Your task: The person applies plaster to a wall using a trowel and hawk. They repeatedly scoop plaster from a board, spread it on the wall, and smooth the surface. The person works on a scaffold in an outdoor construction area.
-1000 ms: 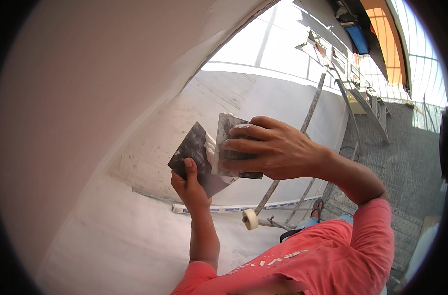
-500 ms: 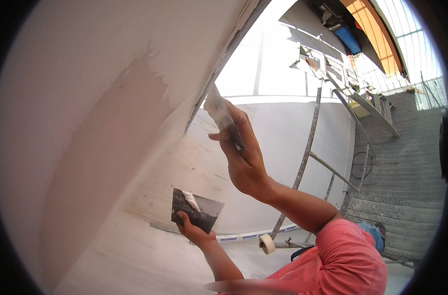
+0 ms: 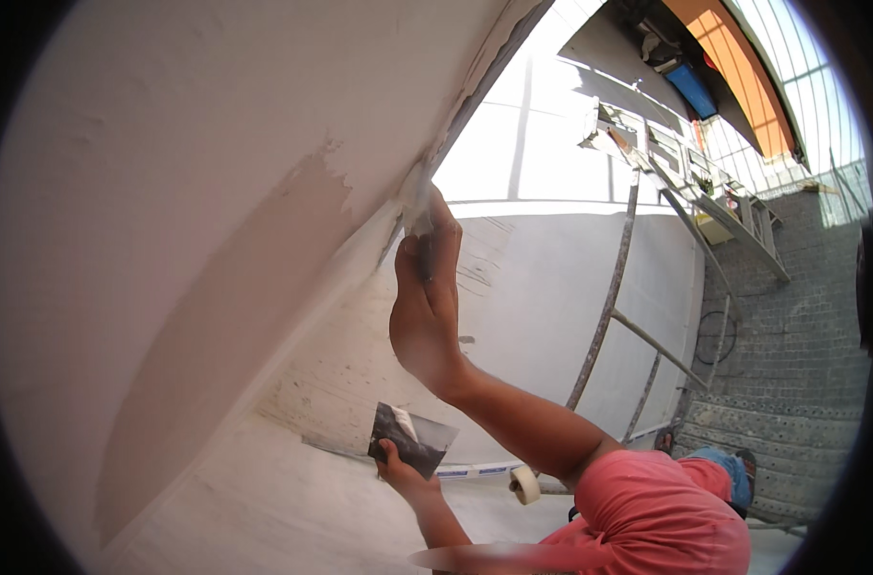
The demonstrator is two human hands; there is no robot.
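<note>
Our right hand point(image 3: 425, 305) gripping a scraper point(image 3: 418, 203) at the wall edge point(image 3: 484, 81), upper centre, our left hand point(image 3: 407, 477) grasping dark plate point(image 3: 421, 450) with white paste point(image 3: 404, 420), lower centre.

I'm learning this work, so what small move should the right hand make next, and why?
Perhaps draw the blade along the wall edge: the right hand holds it there, and the edge looks rough. The left hand's plate, bearing white paste, can probably wait.
</note>
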